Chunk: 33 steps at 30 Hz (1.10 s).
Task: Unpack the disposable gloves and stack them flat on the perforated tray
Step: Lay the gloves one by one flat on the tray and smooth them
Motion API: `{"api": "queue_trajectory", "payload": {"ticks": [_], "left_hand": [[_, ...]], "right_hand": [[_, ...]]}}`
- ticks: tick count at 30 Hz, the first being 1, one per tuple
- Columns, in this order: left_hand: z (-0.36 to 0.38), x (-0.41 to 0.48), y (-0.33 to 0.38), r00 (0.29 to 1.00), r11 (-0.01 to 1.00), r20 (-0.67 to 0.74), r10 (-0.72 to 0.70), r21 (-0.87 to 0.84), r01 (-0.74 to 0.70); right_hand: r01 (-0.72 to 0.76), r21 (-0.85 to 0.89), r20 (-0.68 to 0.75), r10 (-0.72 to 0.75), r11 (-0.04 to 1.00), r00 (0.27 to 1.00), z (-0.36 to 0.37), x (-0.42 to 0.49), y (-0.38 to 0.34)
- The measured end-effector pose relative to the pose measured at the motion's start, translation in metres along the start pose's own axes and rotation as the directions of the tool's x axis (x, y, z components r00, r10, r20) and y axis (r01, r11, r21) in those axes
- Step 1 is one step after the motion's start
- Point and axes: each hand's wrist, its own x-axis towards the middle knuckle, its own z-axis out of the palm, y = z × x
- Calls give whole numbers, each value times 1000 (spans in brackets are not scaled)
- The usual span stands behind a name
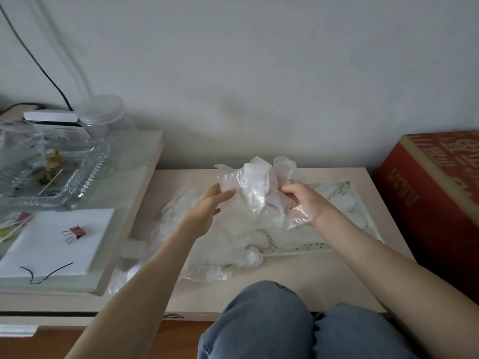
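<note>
Fingers of the left hand pinch one edge of a thin crumpled clear plastic glove; the right hand grips the other side, fingers curled, probably tugging it flat. It's held up over the white perforated plastic tray and loose glove pile.

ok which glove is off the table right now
The crumpled glove held between left hand and right hand, raised above the perforated tray; the other gloves lie heaped below it.
</note>
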Motion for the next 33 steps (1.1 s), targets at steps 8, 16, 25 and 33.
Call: {"api": "queue_trajectory", "payload": {"ticks": [8, 16, 25, 33], "left_hand": [[-24, -8, 6, 993, 983, 21, 120, 139, -122], [-29, -14, 4, 992, 985, 129, -9, 171, -13], [-24, -11, 6, 993, 983, 119, 13, 183, -34], [-31, -11, 13, 998, 985, 30, 52, 162, -56]], "right_hand": [[-45, 30, 114, 41, 999, 993, 17, 3, 4], [-46, 83, 173, 31, 996, 984, 48, 15, 7], [-99, 103, 153, 83, 990, 985, 64, 25, 21], [-107, 218, 7, 108, 970, 994, 70, 25, 17]]}}
